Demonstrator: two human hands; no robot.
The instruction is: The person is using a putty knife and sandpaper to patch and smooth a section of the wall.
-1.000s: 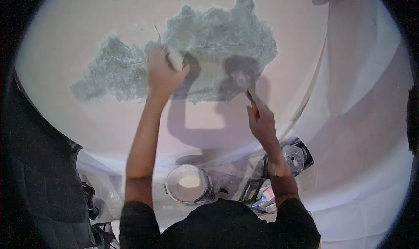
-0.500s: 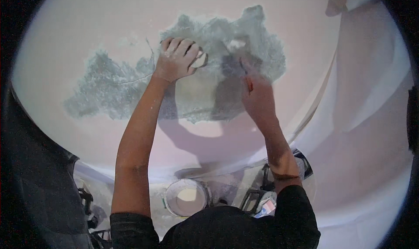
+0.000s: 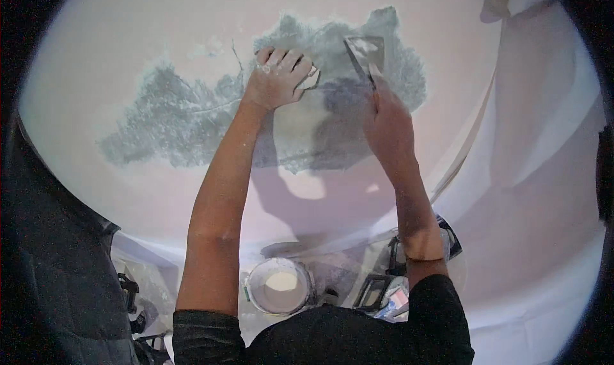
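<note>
Before me is a pale pinkish wall (image 3: 160,19) with a large ragged grey patch (image 3: 192,119) across it. My right hand (image 3: 390,122) grips a putty knife (image 3: 359,47), its flaring blade up against the upper right of the patch. White filler shows on the blade. To its left, my left hand (image 3: 278,77) is closed around a pale, angular piece (image 3: 311,79) that sticks out by the thumb; its kind is mostly hidden by the fingers. That hand is over the upper middle of the patch. White smears dot its back.
Below the wall stands a round bucket (image 3: 278,287) with pale stuff inside. Dark-framed items (image 3: 373,293) and a small colourful package (image 3: 396,301) lie right of it. Pale sheeting (image 3: 543,192) hangs at the right, dark cloth (image 3: 57,256) at the left. A thin crack (image 3: 236,55) runs above the patch.
The putty knife, blurred before, has moved up and slightly right with my right hand, and its blade now shows clearly. My left hand sits a little further right in view, still holding the pale piece.
</note>
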